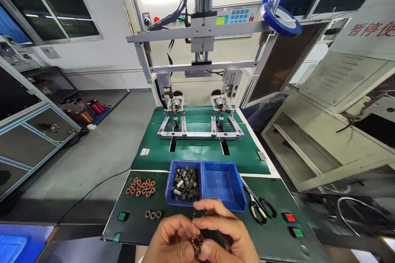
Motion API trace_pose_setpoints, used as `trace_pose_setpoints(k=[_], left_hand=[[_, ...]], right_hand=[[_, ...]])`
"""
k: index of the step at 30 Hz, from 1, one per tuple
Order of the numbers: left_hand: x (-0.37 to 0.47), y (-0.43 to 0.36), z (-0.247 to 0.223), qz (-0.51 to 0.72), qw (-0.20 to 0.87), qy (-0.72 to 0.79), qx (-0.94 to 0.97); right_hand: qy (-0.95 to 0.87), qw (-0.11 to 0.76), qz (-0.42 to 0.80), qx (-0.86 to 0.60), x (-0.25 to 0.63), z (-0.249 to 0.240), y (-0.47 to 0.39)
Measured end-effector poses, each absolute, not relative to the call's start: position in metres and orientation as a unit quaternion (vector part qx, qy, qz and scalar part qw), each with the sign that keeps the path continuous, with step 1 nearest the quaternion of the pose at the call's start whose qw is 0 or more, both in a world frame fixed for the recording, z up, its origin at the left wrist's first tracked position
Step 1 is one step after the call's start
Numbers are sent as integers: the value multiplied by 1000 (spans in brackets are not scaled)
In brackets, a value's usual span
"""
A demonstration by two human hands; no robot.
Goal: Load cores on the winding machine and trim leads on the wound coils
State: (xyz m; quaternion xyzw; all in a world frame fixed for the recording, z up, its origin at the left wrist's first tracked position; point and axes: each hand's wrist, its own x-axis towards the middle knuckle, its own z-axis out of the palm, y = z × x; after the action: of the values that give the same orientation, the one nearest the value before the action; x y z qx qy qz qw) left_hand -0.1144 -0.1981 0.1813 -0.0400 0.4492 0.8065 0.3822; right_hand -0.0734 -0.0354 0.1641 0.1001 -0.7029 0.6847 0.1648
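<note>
A small copper-wound ring core [196, 243] is held between both hands at the bottom centre, with a thin wire rising from it. My left hand [173, 238] pinches the ring from the left with thumb and fingers. On the right side, my right hand [226, 234] has its thumb on the ring and its fingers bent at the wire. Just beyond the hands stand a blue bin [168, 191] of dark cores and a blue bin [224, 185] with a few wire scraps. Wound rings [140, 187] lie in a cluster at the left, and a short row of rings [153, 215] sits nearer.
Black-handled scissors [259, 209] lie right of the bins. Red [289, 218] and green [298, 233] buttons sit at the right edge, another green button [123, 216] at the left. A two-station machine fixture [199, 134] stands behind the bins.
</note>
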Motion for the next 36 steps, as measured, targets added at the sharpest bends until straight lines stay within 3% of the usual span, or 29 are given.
trace_pose_setpoints(k=[12,22,36], left_hand=[[-118,-188,175,777,447,443,8],[-119,-184,168,784,455,422,25],[-115,-188,157,676,470,555,118]], right_hand=[[-669,70,738,51,-74,175,-34],[-723,129,676,55,-70,171,-32],[-761,-1,648,22,-65,185,-12]])
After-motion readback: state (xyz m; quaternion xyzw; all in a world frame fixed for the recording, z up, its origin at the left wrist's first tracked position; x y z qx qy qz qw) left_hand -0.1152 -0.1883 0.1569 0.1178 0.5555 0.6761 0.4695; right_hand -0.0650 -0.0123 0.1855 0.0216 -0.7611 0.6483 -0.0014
